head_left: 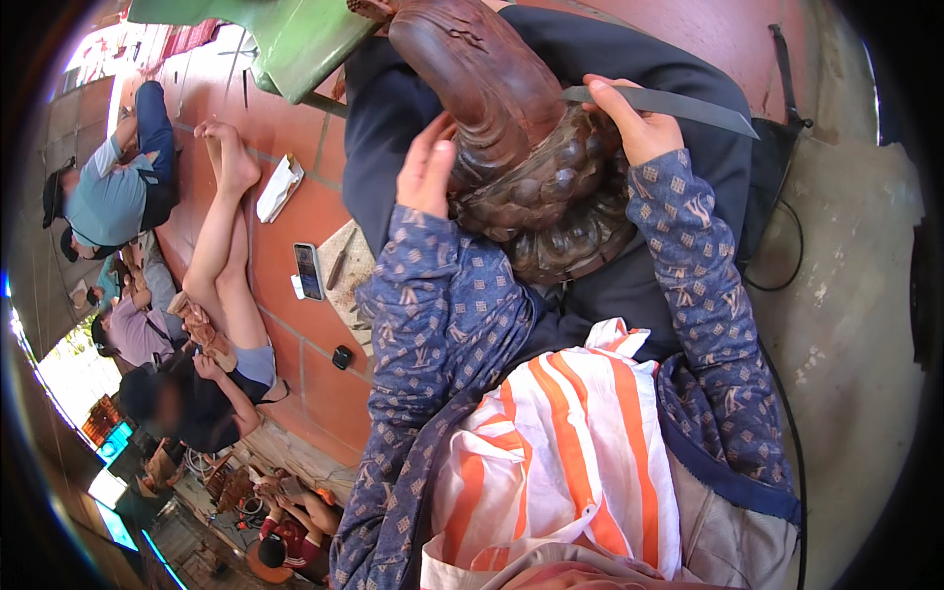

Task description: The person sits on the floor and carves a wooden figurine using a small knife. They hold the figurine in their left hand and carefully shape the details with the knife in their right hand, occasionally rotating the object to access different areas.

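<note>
A dark brown carved wooden statue (521, 157) with a smooth draped upper part and a knobbly, petal-like base lies tilted across my lap. My left hand (428, 172) is against its left side, thumb showing and the fingers partly hidden by the wood. At the other side, my right hand (634, 123) pinches a flat grey strip (698, 105) between thumb and fingers. One end of this strip touches the carving, while its longer free end sticks out to the right.
On the tiled floor to my left lie a phone (308, 270), a small black case (342, 357), a white packet (281, 188) and a board (346, 295) with a tool on it. A green chair-like piece (305, 44) stands ahead. Several people sit further left. A black cable (787, 413) runs along my right.
</note>
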### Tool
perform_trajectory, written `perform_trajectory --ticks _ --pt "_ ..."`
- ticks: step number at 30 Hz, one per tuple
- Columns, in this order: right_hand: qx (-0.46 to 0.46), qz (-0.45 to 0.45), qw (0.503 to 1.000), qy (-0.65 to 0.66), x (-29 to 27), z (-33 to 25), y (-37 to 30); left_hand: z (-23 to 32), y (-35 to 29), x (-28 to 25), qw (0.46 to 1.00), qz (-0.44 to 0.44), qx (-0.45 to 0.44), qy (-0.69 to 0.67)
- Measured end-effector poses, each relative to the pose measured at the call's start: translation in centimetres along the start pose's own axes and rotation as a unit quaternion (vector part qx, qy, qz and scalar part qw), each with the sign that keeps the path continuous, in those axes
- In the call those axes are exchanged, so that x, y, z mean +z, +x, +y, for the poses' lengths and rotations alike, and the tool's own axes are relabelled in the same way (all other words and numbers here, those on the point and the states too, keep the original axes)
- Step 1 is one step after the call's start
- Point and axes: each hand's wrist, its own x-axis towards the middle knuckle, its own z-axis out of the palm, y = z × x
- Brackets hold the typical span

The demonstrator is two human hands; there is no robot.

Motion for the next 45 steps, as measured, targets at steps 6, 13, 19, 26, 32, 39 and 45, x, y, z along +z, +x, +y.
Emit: perform_trajectory --ticks 6,13,19,26,32,39,45 --pt "-0.106 -0.08 0.989 -0.058 -0.3 -2.8 -2.0 -0.8 1.1 -0.3 0.994 0.03 -0.026 0.102" --pt "-0.23 -0.157 0.922 -0.268 0.2 -2.8 -6.1 -2.7 2.3 -1.2 0.999 0.006 -0.031 0.042" --pt "-0.319 -0.149 0.865 -0.356 0.5 -2.1 -5.7 -2.6 2.9 -1.5 0.997 0.015 -0.043 0.059" --pt "-0.298 -0.135 0.87 -0.368 0.7 -1.9 -6.1 -2.6 3.0 -1.4 0.998 0.019 -0.055 0.038" --pt "-0.301 -0.138 0.865 -0.376 0.7 -1.8 -5.9 -1.9 2.9 -1.2 0.997 0.017 -0.064 0.029" --pt "-0.316 -0.125 0.849 -0.404 1.6 -2.8 -6.4 -2.2 2.9 -0.9 0.997 0.029 -0.068 0.027" --pt "-0.305 -0.142 0.868 -0.364 1.1 -2.8 -6.1 -1.4 2.6 -1.0 0.988 0.02 0.013 0.155"
